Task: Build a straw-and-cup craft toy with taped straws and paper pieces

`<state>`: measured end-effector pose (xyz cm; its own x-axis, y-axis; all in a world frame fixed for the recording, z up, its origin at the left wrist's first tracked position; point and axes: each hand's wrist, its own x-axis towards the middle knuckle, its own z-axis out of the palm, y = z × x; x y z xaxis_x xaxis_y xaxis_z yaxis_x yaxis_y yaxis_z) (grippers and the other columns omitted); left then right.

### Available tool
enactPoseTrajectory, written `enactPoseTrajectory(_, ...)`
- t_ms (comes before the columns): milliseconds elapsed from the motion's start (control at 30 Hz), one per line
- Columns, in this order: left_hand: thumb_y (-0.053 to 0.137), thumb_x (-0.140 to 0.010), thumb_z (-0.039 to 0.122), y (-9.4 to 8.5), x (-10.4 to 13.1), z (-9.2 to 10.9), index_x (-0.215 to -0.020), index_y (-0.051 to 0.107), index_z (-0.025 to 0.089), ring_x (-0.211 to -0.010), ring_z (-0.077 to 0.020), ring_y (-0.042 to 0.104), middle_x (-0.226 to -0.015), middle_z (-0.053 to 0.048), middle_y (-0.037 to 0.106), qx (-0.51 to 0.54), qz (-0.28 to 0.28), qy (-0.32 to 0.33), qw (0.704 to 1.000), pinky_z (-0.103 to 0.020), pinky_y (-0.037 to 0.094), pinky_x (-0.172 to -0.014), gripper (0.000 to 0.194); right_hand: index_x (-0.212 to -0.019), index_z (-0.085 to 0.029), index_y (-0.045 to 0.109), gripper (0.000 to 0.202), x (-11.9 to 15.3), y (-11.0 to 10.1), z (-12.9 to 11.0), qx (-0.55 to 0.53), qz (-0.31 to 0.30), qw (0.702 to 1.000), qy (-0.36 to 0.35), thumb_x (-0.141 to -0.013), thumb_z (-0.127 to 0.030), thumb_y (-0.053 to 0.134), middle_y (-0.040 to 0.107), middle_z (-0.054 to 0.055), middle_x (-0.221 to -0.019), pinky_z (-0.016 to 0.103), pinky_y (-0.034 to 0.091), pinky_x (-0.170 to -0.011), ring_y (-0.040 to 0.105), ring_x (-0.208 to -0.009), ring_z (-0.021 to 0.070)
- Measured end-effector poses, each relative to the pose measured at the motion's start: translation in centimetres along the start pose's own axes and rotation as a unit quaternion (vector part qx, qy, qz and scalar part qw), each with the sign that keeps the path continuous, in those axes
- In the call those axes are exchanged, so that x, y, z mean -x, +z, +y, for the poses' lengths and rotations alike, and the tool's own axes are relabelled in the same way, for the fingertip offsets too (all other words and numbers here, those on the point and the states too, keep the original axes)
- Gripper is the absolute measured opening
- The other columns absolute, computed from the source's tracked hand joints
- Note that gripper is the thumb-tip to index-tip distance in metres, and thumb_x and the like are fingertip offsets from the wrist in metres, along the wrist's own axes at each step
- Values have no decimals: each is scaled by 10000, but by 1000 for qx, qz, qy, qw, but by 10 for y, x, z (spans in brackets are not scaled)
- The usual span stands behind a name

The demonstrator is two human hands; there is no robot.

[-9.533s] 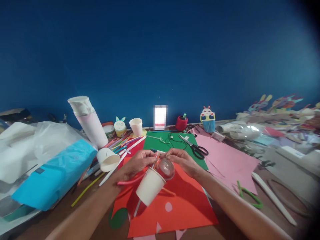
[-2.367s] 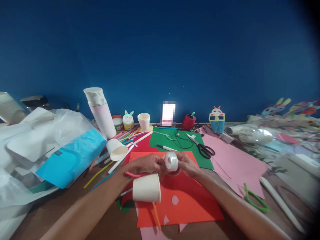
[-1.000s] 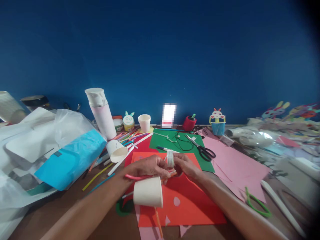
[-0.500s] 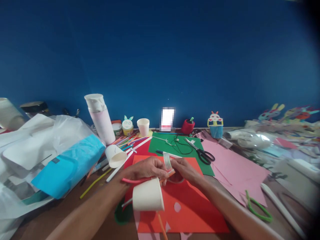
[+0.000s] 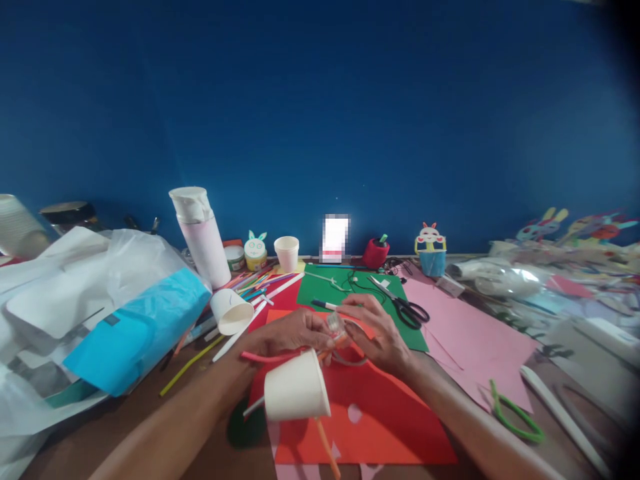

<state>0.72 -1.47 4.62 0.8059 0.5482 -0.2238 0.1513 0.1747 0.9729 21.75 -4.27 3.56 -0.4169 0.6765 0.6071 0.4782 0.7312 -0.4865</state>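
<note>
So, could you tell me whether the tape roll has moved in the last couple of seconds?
Yes. The tape roll has turned from face-on to tilted and sunk lower toward the paper cup.

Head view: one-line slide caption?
Left hand and right hand work clear tape onto straws at a white paper cup.

Black scissors (image 5: 406, 308) lie on green paper (image 5: 357, 293) beside pink paper (image 5: 465, 333).

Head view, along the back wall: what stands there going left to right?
White-capped pink bottle → bunny-eared jar → upright white cup → red pot → blue bunny cup.
</note>
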Motion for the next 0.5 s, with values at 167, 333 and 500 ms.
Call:
enactPoseTrajectory(167, 653, -683, 329, 1, 1, 0, -709, 646, 107, -518, -96, 479, -610, -12, 593, 1, 2, 1, 1000, -226, 351, -533, 224, -1154, -276, 501, 437, 1, -2, -3, 5, -63, 996, -62, -753, -107, 457, 483, 66, -1136, 403, 379, -881, 456, -1053, 223)
enactPoseTrajectory(333, 659, -683, 337, 4, 2, 4, -802, 655, 108, -569, -91, 467, -653, -6, 588, 17, 0, 4, 1000, -221, 332, -559, 258, -1119, -253, 502, 386, 0, -2, -1, 25, -78, 994, -76, -738, -196, 527, 492, 69, -1126, 398, 386, -854, 469, -1028, 226)
enactPoseTrajectory(500, 649, -684, 321, 3, -2, -2, -741, 624, 109, -518, -68, 381, -587, 26, 504, 3, 4, 7, 1000, -205, 268, -497, 221, -1049, -257, 540, 242, -1, -2, 5, 66, -89, 990, -91, -809, -283, 521, 519, 67, -1108, 383, 390, -852, 466, -1033, 214)
